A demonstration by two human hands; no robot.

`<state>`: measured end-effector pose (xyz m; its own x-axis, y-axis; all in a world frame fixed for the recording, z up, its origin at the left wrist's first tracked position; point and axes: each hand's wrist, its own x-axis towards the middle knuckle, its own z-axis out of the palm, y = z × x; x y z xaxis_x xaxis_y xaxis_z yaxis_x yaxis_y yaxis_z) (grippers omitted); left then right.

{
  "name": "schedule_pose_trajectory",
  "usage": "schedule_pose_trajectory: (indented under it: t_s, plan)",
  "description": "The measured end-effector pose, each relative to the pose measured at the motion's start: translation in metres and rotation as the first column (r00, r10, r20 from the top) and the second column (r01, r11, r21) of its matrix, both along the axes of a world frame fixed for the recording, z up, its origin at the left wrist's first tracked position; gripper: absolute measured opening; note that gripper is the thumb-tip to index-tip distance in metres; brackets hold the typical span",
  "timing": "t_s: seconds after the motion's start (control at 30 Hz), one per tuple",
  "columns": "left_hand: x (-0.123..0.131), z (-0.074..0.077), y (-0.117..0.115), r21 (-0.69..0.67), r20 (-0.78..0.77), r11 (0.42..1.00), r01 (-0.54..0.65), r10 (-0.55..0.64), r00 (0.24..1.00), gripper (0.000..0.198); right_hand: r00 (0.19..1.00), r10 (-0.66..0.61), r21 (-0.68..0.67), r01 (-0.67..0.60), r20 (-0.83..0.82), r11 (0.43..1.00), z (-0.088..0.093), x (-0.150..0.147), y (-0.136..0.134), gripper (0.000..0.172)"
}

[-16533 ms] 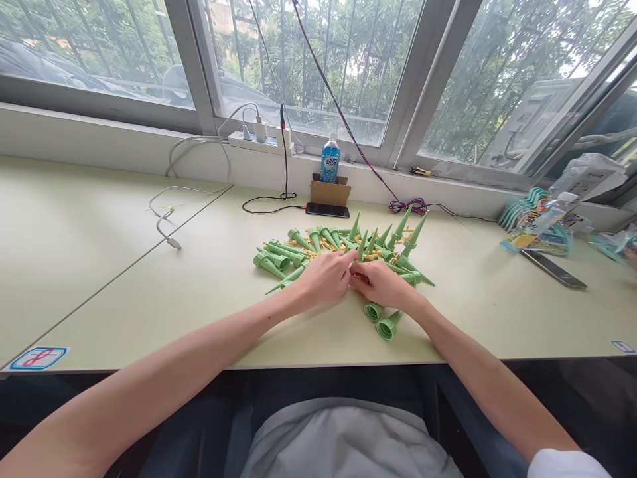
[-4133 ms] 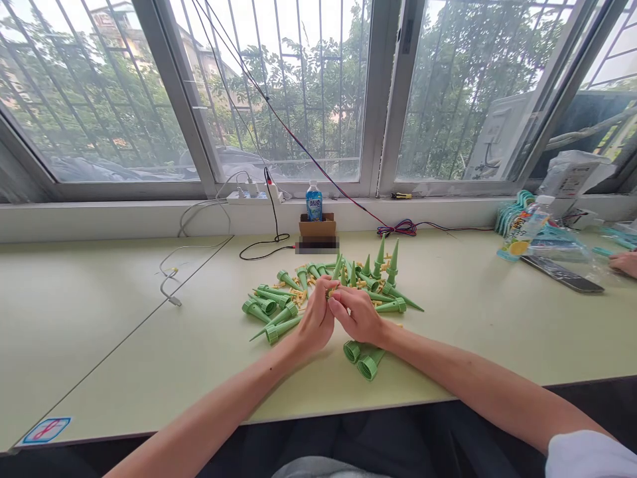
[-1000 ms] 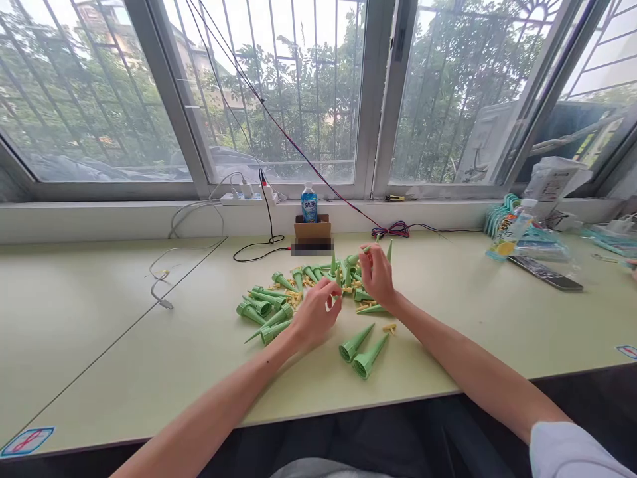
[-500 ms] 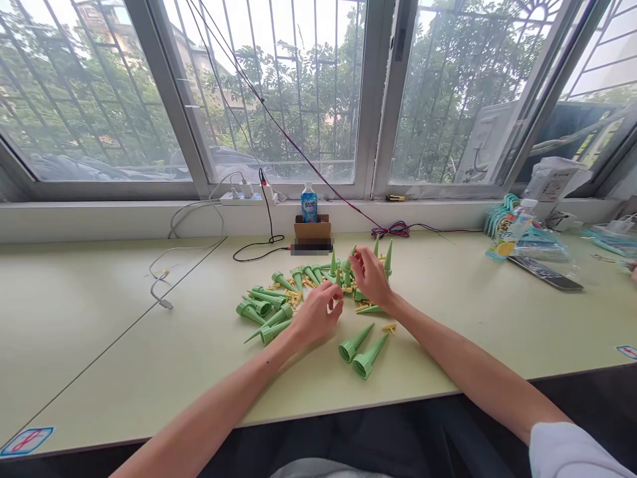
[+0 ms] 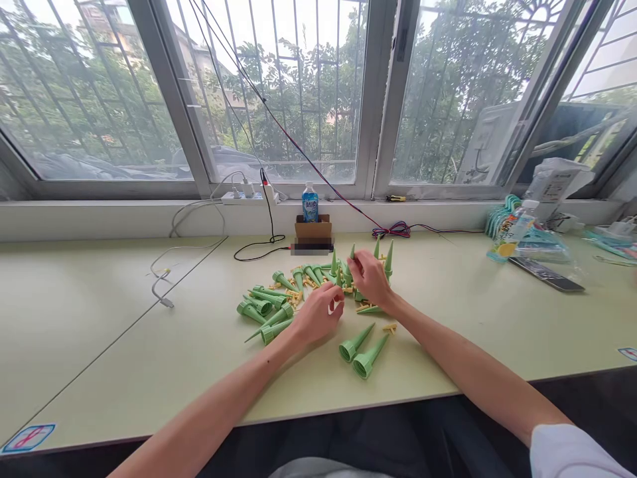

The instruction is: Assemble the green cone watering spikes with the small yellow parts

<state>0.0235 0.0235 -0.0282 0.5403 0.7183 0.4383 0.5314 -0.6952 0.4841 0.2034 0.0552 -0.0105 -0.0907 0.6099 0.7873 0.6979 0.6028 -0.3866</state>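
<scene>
Green plastic watering spikes, cone-shaped with threaded collars, are heaped mid-table among small yellow T-shaped pieces (image 5: 294,297). My right hand (image 5: 372,277) is closed around an upright green spike (image 5: 352,252) at the back of the heap; its tip shows above the fingers. My left hand (image 5: 319,311) rests at the front of the heap, thumb and fingers curled together; anything held there is too hidden to name. Other spikes (image 5: 269,312) lie on their sides left of it. Two spikes (image 5: 365,362) lie nearer the front edge, with a yellow T-piece (image 5: 391,328) beside them.
Behind the heap stands a small cardboard box (image 5: 313,229) with a blue bottle (image 5: 310,202) behind it. Cables (image 5: 259,252) cross the table's back. At right are a phone (image 5: 546,273), a drink bottle (image 5: 512,232) and turquoise hangers (image 5: 500,216).
My right hand has shifted slightly left at the upright spike. The left hand stays nearly still. Part of another person's hand at the far right edge has gone out of view.
</scene>
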Motion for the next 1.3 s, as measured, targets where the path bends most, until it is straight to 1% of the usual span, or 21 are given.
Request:
schedule_pose_trajectory:
  t_s: [0.17,0.3,0.4,0.47,0.53,0.6,0.67,0.73,0.83,0.93,1.0,1.1,1.2,1.3]
  plan:
    - [-0.001,0.002,-0.002,0.001,-0.005,1.000,-0.004,0.004,1.000,0.008,0.999,-0.007,-0.077,0.009,0.035,0.997,-0.004,-0.001,0.003,0.030]
    - [-0.001,0.002,-0.002,0.011,-0.009,1.000,-0.002,0.002,1.000,0.009,1.000,-0.015,-0.074,0.017,0.024,0.997,-0.005,-0.003,0.002,0.030]
    - [-0.001,0.002,-0.001,0.033,0.012,0.999,-0.040,0.039,0.999,0.008,1.000,-0.024,-0.071,0.026,0.018,0.997,-0.006,-0.004,0.001,0.029]
    - [-0.001,0.005,0.000,0.064,0.055,0.992,-0.107,0.103,0.993,0.008,1.000,-0.029,-0.066,0.029,-0.009,0.997,-0.006,-0.005,-0.001,0.025]
    - [-0.004,0.008,0.002,0.101,0.105,0.975,-0.197,0.187,0.977,0.008,0.996,-0.048,-0.048,0.044,-0.081,0.998,-0.005,-0.005,-0.003,0.017]
    - [-0.008,0.013,0.005,0.132,0.124,0.939,-0.317,0.301,0.945,0.008,0.982,-0.074,0.003,0.076,-0.175,0.997,-0.003,-0.006,-0.006,0.020]
    - [-0.012,0.015,0.008,0.137,0.079,0.900,-0.414,0.407,0.910,0.010,0.962,-0.080,0.086,0.106,-0.262,0.991,-0.001,-0.008,-0.010,0.022]
    - [-0.016,0.016,0.011,0.139,0.006,0.866,-0.480,0.484,0.875,0.018,0.948,-0.057,0.153,0.110,-0.312,0.982,0.001,-0.010,-0.015,0.018]
    - [-0.019,0.014,0.014,0.122,-0.163,0.831,-0.543,0.556,0.815,0.032,0.961,0.017,0.192,0.038,-0.276,0.981,0.001,-0.017,-0.024,0.010]
    - [-0.022,0.012,0.015,0.100,-0.311,0.821,-0.562,0.562,0.766,0.041,0.980,0.128,0.161,-0.103,-0.155,0.982,-0.005,-0.029,-0.036,0.004]
    - [-0.023,0.012,0.015,0.109,-0.360,0.825,-0.555,0.553,0.752,0.040,0.970,0.239,0.104,-0.233,-0.044,0.967,-0.010,-0.039,-0.043,0.006]
    - [-0.024,0.015,0.013,0.120,-0.407,0.832,-0.542,0.539,0.737,0.033,0.920,0.384,-0.062,-0.380,0.074,0.923,-0.016,-0.051,-0.050,0.011]
    - [-0.025,0.020,0.011,0.122,-0.452,0.835,-0.536,0.528,0.719,0.030,0.870,0.462,-0.196,-0.430,0.170,0.881,-0.019,-0.057,-0.054,0.012]
    - [-0.024,0.022,0.009,0.144,-0.493,0.836,-0.529,0.525,0.694,0.031,0.861,0.472,-0.264,-0.419,0.188,0.869,-0.020,-0.057,-0.053,0.014]
